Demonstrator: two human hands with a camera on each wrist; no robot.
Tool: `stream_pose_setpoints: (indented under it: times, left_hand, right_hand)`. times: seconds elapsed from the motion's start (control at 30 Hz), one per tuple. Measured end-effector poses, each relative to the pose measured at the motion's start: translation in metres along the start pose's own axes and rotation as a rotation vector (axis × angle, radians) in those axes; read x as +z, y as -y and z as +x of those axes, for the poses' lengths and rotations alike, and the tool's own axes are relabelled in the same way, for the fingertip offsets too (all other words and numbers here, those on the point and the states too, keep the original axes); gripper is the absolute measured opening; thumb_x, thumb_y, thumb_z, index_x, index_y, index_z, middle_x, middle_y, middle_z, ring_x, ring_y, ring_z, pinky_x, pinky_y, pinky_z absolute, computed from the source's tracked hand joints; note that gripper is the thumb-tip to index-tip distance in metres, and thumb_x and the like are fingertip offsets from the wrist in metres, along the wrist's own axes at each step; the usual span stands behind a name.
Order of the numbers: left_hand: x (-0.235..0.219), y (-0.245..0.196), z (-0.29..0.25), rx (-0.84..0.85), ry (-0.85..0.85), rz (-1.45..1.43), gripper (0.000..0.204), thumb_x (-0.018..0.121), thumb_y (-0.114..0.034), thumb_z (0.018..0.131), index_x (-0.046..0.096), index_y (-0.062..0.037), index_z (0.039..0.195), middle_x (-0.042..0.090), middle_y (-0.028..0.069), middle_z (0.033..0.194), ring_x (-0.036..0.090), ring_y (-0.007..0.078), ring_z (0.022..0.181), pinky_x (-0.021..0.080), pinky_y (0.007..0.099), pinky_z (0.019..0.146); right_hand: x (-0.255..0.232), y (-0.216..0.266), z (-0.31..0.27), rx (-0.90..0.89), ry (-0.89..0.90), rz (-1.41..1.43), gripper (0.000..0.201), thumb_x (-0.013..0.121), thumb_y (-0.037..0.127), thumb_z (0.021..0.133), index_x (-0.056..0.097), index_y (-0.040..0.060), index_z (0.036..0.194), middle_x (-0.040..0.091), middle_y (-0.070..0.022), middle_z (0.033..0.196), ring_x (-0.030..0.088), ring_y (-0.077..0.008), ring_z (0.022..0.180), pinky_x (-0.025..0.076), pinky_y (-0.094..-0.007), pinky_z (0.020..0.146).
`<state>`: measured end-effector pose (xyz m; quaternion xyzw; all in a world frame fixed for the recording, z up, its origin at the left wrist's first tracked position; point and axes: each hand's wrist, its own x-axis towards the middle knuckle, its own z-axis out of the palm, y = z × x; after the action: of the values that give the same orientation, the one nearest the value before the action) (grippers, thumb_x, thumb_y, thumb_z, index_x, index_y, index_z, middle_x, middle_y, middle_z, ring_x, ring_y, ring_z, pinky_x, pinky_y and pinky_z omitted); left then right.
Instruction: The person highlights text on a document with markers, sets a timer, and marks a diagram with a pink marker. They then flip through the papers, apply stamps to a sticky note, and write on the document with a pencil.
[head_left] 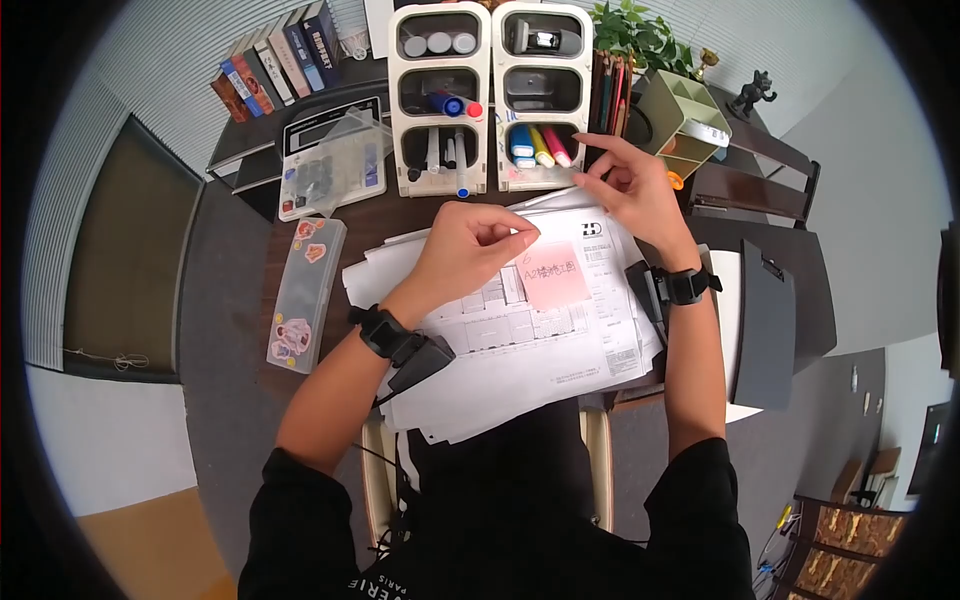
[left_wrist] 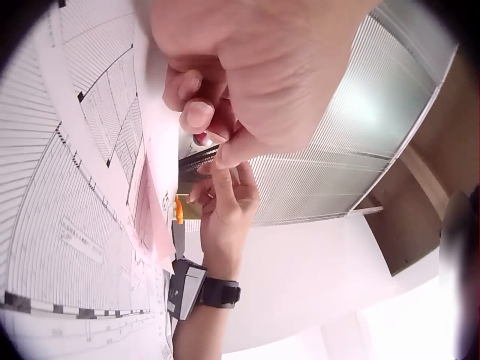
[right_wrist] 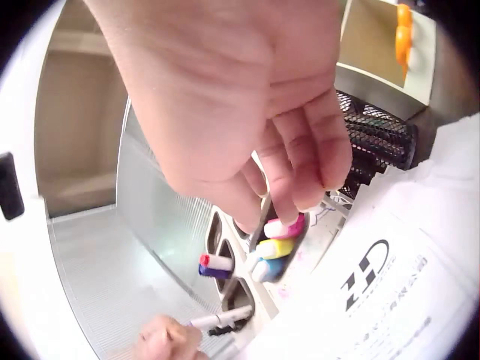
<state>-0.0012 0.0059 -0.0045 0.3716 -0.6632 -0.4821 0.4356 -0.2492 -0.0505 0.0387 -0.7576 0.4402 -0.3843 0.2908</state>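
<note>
In the head view my left hand (head_left: 465,250) hovers over the paper drawings (head_left: 480,375), fingers curled and thumb tip close to the index finger, with nothing visible between them. A pink sticky note (head_left: 555,278) with handwriting lies just beside those fingertips. My right hand (head_left: 635,190) reaches to the right-hand organizer (head_left: 543,95), its index finger extended and nothing in its grasp. Close to its fingertips, a pink highlighter (right_wrist: 285,227) stands in the bottom compartment with a yellow highlighter (head_left: 542,148) and blue highlighters (head_left: 521,145).
The left organizer (head_left: 440,95) holds markers and pens. To its left are a calculator (head_left: 300,190) under a clear case and a stickered pencil box (head_left: 305,295). A mesh holder (right_wrist: 367,135) and a green desk organizer (head_left: 680,110) stand right. A dark clipboard (head_left: 765,330) lies at right.
</note>
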Motion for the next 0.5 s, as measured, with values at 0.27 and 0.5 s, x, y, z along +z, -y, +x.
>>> stream_pose_setpoints:
  times: [0.27,0.5]
  left_hand:
    - [0.001,-0.007,-0.001,-0.025,0.008,-0.095,0.010,0.071,-0.004,0.093,0.074,0.0047,0.094,0.065,0.0004,0.067,0.053,0.0032,0.052,0.040,0.0205,0.045]
    - [0.000,-0.001,0.002,0.040,0.019,-0.170,0.015,0.067,-0.005,0.096,0.071,0.0056,0.105,0.070,0.0045,0.080,0.066,0.0087,0.061,0.048,0.0208,0.050]
  right_hand:
    - [0.020,-0.010,0.018,-0.221,-0.006,-0.693,0.038,0.078,0.016,0.083,0.070,0.0000,0.117,0.071,-0.0134,0.076,0.065,-0.0302,0.061,0.053,-0.0375,0.062]
    - [0.005,0.023,0.001,-0.274,-0.282,-0.516,0.020,0.074,0.018,0.089,0.075,0.0015,0.101,0.071,-0.0103,0.073,0.063,-0.0186,0.054,0.050,-0.0307,0.053]
